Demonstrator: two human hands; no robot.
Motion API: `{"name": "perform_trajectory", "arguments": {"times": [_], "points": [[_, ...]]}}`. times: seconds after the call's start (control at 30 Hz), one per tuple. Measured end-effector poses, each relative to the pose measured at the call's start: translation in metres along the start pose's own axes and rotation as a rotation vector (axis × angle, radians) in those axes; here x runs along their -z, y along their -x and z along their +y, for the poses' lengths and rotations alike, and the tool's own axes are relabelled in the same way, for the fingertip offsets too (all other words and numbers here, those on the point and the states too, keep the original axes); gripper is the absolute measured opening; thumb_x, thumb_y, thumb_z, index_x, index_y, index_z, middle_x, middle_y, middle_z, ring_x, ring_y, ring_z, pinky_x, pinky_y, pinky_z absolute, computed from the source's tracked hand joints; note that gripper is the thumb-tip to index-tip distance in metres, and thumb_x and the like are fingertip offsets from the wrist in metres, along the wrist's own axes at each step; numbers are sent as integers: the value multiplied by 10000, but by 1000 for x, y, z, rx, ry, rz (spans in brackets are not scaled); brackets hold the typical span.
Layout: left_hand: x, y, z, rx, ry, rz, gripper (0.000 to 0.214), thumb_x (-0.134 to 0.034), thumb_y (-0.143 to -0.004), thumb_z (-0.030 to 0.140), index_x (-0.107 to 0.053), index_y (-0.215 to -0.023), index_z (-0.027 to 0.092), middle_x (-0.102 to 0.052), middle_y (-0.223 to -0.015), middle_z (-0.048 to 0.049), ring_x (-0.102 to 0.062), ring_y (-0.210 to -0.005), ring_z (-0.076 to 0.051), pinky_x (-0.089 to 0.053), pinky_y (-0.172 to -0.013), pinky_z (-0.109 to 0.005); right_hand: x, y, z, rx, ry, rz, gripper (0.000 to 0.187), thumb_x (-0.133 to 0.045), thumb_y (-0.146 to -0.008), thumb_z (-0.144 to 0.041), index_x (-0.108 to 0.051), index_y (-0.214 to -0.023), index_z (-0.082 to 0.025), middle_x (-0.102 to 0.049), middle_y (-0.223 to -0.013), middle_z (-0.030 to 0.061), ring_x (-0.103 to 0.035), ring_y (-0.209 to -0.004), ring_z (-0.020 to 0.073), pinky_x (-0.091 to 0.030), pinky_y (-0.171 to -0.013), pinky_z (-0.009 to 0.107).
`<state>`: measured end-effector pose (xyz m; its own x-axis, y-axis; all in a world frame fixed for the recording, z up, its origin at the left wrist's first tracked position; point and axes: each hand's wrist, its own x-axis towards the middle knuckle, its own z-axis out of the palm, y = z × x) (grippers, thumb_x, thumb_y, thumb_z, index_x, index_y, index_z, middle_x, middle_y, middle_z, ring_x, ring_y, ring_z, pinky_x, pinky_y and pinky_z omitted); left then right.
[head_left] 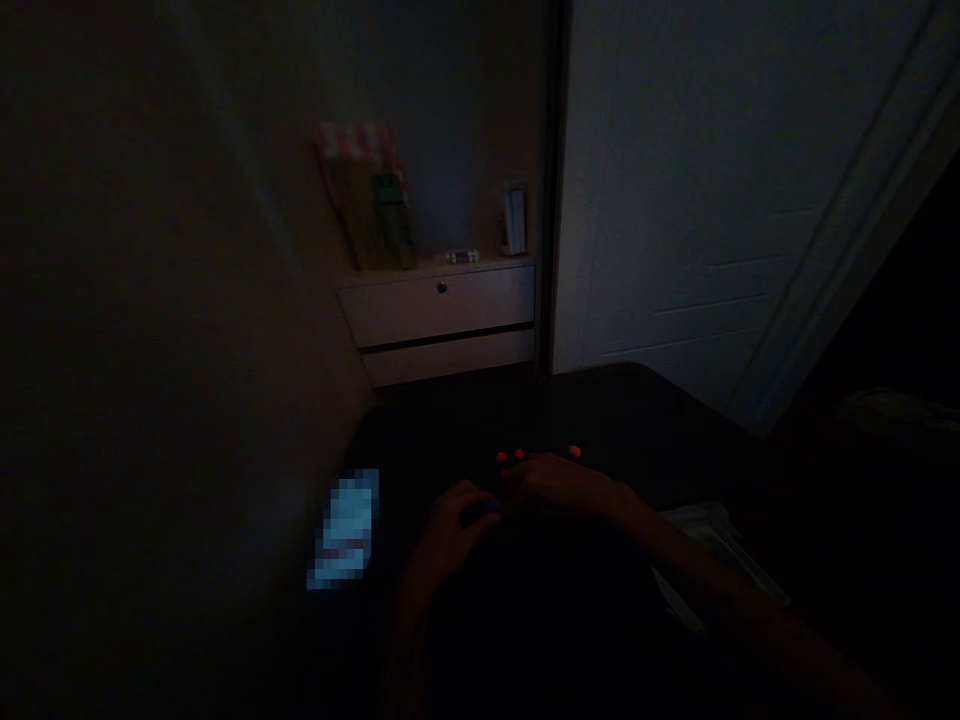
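Observation:
The scene is very dark. My left hand (457, 515) is curled around a small dark purple object (484, 508), whose kind I cannot make out. My right hand (551, 485) comes in from the right, its fingers bent down and closed close to the purple object's right end; what they hold, if anything, is hidden in shadow. Just beyond my hands, small round red pieces lie on the black tabletop (637, 410): two side by side, a left red piece (501, 457) and a middle red piece (519, 454), and a right red piece (574, 452) farther off.
A lit, pixelated screen (345, 530) lies left of my hands. Under my right forearm is a pale, flat, clear-looking packet or tray (720, 545). Behind the table stand a drawer unit (450, 310) with a green-capped bottle (391, 220) on top, and a white door (675, 180).

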<state>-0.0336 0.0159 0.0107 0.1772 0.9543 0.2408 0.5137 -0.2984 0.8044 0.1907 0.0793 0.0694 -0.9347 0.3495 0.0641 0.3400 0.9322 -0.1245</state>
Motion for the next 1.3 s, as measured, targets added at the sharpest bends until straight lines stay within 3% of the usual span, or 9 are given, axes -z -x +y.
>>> {"name": "perform_trajectory", "arguments": {"times": [0.43,1.07,1.3], "points": [[-1,2,4,-11,-24,26,137,-769,-839,328,-811,-940,245,-737,-972,-45,-666,-965,-246,-479,-896,-358,-1,2,0,-8,-42,1,257,-604,-989,-112,-807,-1069,-249,-758,-1057,60,-716,-933,212,-456,-767,292],[-4,1,-2,48,16,18,186,-763,-826,386,-845,-917,245,-714,-967,-62,-656,-967,-258,-472,-901,-374,21,-7,-8,-70,48,-140,287,-598,-971,-116,-811,-1083,-273,-778,-1063,55,-737,-935,220,-416,-712,288],[-2,0,2,35,6,6,175,-773,-804,397,-833,-844,237,-716,-940,-63,-655,-946,-257,-478,-876,-369,26,-15,-15,-99,108,-205,278,-591,-967,-101,-813,-1077,-226,-782,-1068,86,-742,-942,240,-442,-725,292]]}}
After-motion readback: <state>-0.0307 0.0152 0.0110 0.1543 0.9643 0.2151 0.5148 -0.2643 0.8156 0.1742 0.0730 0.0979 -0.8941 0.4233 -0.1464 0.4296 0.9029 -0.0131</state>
